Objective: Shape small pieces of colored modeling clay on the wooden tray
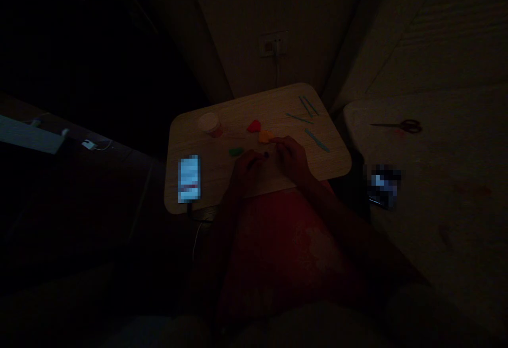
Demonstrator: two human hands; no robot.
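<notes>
In the dim light, my left hand (245, 167) is over the near part of the small wooden table (214, 184), with fingers closed at a small dark lump of modelling clay (266, 155). To its right is my right hand (292, 156), its index finger stretched out to the edge of an orange piece of clay (265, 136). Its other fingers are loosely bent, with nothing visible in them. Just behind the orange piece lies a red piece (254, 126). A green piece (235, 152) rests left of my left hand.
A lidded tub (209, 124) stands at the table's back left. A lit phone (189, 179) with a cable lies at the left edge. Several teal modelling tools (316, 140) are at the right. Scissors (408, 126) and a blurred device (383, 186) lie on the surface beyond.
</notes>
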